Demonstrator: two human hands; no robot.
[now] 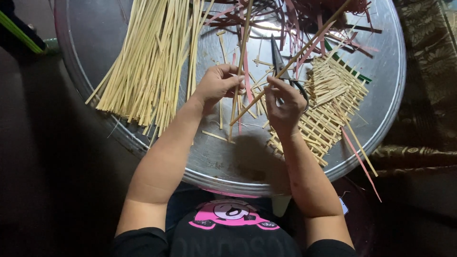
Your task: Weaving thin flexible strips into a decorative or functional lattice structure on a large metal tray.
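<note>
Pinching one pale bamboo strip (242, 57) in my left hand (218, 84) and another crossing strip (304, 47) in my right hand (284, 105), I worked above the round metal tray (381, 119), black scissors (281, 64) beneath.

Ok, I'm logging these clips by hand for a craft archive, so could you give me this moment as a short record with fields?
Setting: round metal tray used as a work surface
Left hand: grip shut on a natural strip held upright
Right hand: grip shut on a second strip slanting up to the right
Crossing: the two strips cross between the hands
Left of tray: loose bundle of pale strips
Right of tray: partly woven mat
Tool: black scissors lying behind the right hand
Far edge: dark red strips
</note>
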